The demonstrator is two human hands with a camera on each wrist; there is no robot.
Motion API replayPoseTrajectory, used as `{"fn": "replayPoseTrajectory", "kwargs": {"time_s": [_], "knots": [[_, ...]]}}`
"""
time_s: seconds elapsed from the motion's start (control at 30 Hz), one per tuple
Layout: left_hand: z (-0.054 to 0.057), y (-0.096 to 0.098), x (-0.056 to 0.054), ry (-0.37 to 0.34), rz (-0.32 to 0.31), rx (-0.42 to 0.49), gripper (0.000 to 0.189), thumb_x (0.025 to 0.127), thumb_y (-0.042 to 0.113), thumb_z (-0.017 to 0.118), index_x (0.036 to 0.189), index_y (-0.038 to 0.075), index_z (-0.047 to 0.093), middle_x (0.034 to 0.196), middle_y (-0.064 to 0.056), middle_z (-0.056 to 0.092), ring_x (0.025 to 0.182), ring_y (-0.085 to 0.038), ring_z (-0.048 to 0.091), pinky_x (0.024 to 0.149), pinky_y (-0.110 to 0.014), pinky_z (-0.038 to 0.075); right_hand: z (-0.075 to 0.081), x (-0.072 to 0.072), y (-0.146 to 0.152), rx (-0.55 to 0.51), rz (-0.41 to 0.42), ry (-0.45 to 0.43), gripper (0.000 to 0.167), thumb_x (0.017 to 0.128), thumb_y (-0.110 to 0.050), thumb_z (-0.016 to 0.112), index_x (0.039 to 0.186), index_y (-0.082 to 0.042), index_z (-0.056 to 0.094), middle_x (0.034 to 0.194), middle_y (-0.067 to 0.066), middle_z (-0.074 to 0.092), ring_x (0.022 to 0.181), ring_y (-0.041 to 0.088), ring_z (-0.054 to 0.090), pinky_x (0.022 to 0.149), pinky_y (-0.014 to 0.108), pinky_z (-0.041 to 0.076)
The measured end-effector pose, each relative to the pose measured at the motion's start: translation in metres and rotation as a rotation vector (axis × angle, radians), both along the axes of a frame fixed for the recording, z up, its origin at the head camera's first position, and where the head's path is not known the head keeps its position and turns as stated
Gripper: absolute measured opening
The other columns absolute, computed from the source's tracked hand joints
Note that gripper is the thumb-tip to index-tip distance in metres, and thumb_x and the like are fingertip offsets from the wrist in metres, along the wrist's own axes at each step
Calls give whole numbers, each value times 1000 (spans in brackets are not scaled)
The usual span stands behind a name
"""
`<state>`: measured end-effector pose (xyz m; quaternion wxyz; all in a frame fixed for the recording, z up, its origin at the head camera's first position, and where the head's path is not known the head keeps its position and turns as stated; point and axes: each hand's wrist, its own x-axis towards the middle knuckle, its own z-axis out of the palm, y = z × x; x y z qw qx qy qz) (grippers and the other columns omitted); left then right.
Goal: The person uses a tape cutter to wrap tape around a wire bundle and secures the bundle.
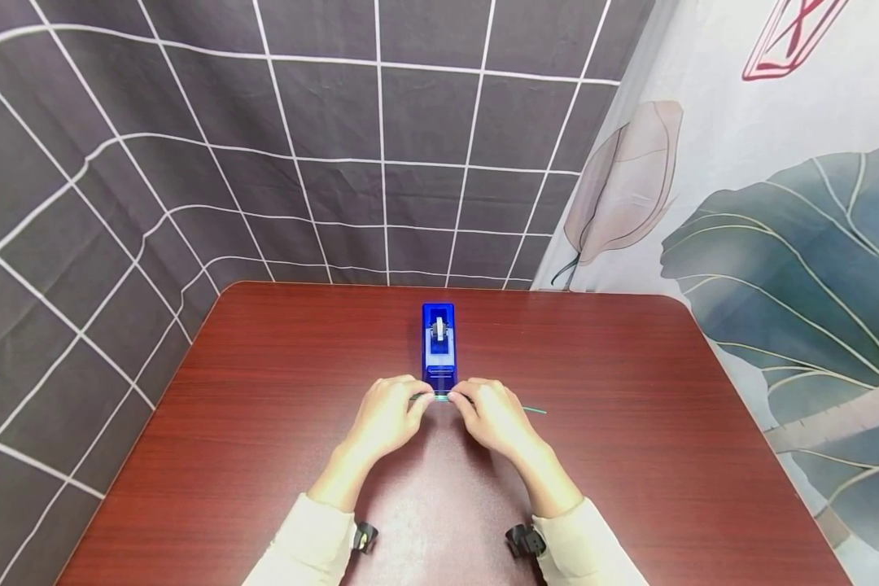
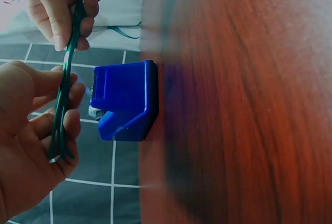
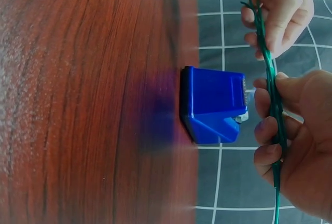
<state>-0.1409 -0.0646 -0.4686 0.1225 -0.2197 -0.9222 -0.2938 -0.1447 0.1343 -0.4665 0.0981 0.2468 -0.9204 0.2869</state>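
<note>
Both hands hold a bundle of thin green strands point(image 1: 442, 398) stretched sideways between them, just in front of a blue tape dispenser point(image 1: 439, 338). My left hand point(image 1: 388, 415) pinches one half between thumb and fingers, the other fingers curled under it. On the other half, my right hand point(image 1: 496, 417) grips in the same way, thumbs close together. Loose strand ends stick out past the left fingers in the right wrist view. A pale, see-through strip of tape point(image 3: 251, 96) shows between the dispenser's toothed edge and the bundle point(image 3: 268, 60).
The dispenser stands on a reddish-brown wooden table point(image 1: 278, 350), its cutting end towards me. A dark grid-patterned cloth point(image 1: 337, 106) hangs behind and to the left. At the right hangs a white cloth with leaf prints point(image 1: 776, 260). Small black cameras point(image 1: 365, 537) sit at the wrists.
</note>
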Motion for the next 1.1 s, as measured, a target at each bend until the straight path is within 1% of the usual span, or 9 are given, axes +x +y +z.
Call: {"fn": "replayPoseTrajectory", "kwargs": {"time_s": [0.1,0.27,0.33,0.43,0.57,0.67,0.77,1.0,1.1], "knots": [[0,-1,-1,-21,-6,-18,13,97,18,67,92,14,78,84,2,73,83,-21,71,82,-44,53,-1,0,0,-10,-4,13,10,95,-11,69,87,-9,74,79,-2,66,69,13,62,65,36,53],[0,-2,-3,-30,-20,-30,23,99,18,64,78,14,72,71,4,67,72,-20,68,78,-46,51,0,0,0,-23,-3,15,12,96,-11,68,85,-8,74,76,-3,64,67,12,60,64,36,52],[0,-2,-3,-34,-19,-23,24,99,18,64,76,13,71,69,4,65,70,-20,67,78,-47,51,0,0,0,-30,0,12,14,96,-10,68,84,-8,74,76,-3,64,67,13,59,65,37,53],[0,-2,-4,-32,-11,-13,21,97,18,65,78,13,72,71,3,66,71,-21,68,79,-47,52,1,0,0,-40,0,6,14,96,-10,67,85,-7,74,77,-3,65,68,13,61,66,37,53],[-1,-1,-4,-20,4,-7,15,95,17,68,86,11,77,74,1,69,73,-22,69,80,-46,52,1,0,0,-60,-3,4,12,96,-10,69,85,-6,75,76,-3,64,68,12,59,65,36,52],[-2,-1,-4,-14,13,-1,13,94,17,69,89,11,79,75,1,69,74,-22,69,80,-46,51,0,-1,0,-73,-6,9,11,95,-10,70,85,-7,75,75,-3,63,66,12,58,63,34,51],[-1,-2,-4,-12,21,5,12,93,17,70,90,11,80,76,2,70,74,-20,69,80,-45,51,-1,-2,0,-78,-12,15,10,95,-11,71,86,-9,75,76,-4,64,67,11,60,64,34,51],[1,-2,-3,-57,31,27,10,93,18,71,91,14,80,79,4,71,72,-16,65,78,-42,47,-1,-1,0,-87,-29,16,8,93,-11,72,87,-9,76,79,-3,66,70,13,64,65,34,52],[1,-2,-3,-61,36,27,10,93,19,72,91,15,80,79,4,70,72,-15,64,77,-40,45,-2,-1,-1,-84,-35,13,7,93,-12,72,88,-9,76,80,-3,67,72,13,65,66,35,53]]}}
